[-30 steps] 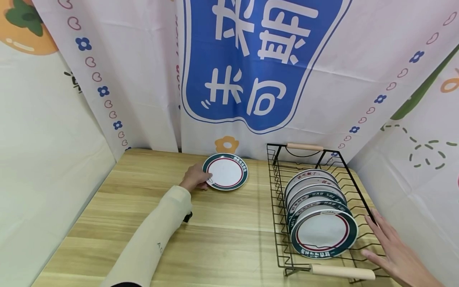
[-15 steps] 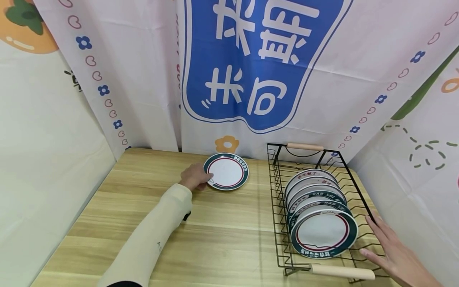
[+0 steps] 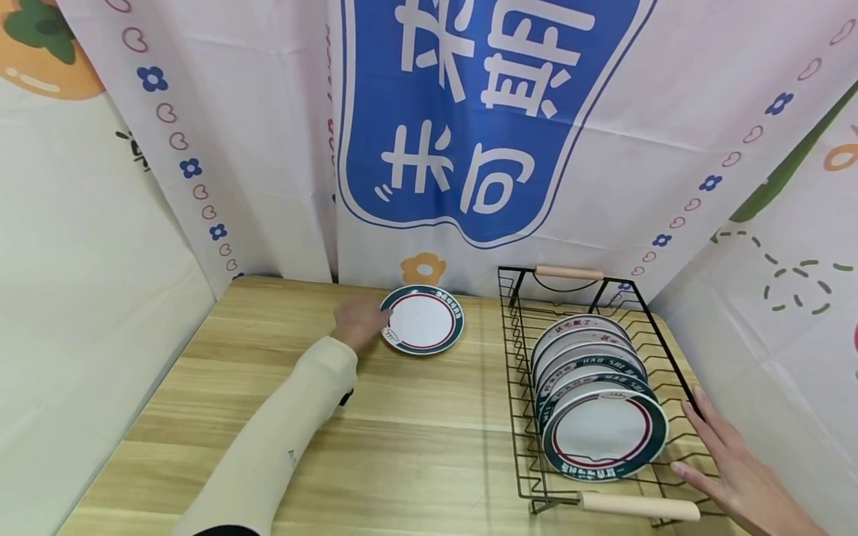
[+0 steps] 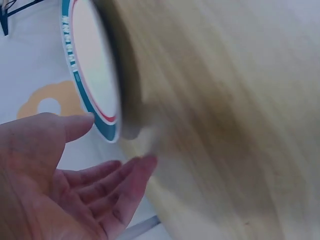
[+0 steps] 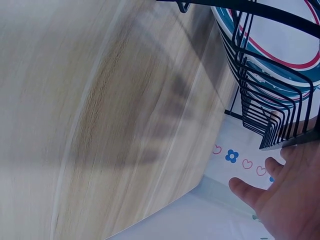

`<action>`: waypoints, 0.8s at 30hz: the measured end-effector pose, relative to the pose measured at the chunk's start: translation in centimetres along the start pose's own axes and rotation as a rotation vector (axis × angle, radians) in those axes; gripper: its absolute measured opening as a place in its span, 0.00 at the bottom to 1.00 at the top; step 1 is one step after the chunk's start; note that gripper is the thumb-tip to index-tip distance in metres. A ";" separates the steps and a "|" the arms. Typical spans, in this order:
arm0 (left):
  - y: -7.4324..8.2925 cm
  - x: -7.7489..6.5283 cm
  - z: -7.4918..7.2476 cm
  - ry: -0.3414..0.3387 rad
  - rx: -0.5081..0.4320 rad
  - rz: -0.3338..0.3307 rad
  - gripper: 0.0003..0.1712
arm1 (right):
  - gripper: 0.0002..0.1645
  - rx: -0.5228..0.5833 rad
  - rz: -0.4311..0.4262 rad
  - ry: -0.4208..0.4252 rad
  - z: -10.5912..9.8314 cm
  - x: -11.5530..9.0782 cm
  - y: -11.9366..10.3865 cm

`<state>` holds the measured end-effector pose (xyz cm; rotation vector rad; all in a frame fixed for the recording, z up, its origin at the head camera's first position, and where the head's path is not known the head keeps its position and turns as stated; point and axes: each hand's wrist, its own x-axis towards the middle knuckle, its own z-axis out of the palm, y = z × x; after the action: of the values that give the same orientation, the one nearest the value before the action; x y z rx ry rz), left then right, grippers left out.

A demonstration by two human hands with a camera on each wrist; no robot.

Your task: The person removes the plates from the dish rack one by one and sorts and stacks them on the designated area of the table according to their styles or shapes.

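Note:
A white plate [image 3: 422, 320] with a green rim and a red ring lies flat at the back of the wooden table. My left hand [image 3: 359, 321] is at its left edge. In the left wrist view the thumb is by the rim of that plate [image 4: 95, 65], with the loosely bent fingers apart from it. Several similar plates [image 3: 605, 434] lean in a row in a black wire dish rack [image 3: 640, 508] on the right. My right hand [image 3: 751, 473] lies at the rack's right side, fingers extended; whether it touches the wire is hard to tell.
The wooden table [image 3: 402, 447] runs under everything. Printed cloth [image 3: 295, 164] hangs close behind it, and white cloth walls [image 3: 100, 298] stand on both sides. The rack has a second wooden handle [image 3: 570, 273] at its back.
The left thumb and fingers have come off the plate's left rim, uncovering its small printed mark. The plate and the rack stay in place; the right hand has hardly moved.

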<state>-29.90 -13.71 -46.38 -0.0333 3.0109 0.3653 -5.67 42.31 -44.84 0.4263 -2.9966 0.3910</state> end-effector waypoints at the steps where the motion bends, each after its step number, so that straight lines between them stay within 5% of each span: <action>1: 0.1 0.1 -0.2 0.019 -0.006 0.007 0.24 | 0.58 0.001 -0.003 0.004 0.0 0.0 0.0; 10: 2.4 -0.1 -2.5 0.153 -0.073 0.062 0.30 | 0.57 0.023 -0.027 0.031 -0.1 0.2 -0.2; 24: 9.5 -3.8 -4.7 0.341 -0.078 0.343 0.20 | 0.56 0.030 -0.050 0.046 0.2 -0.1 -0.2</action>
<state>-26.96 -5.57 -39.19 0.4655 3.3348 0.5596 -5.56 42.12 -44.98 0.4864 -2.9327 0.4352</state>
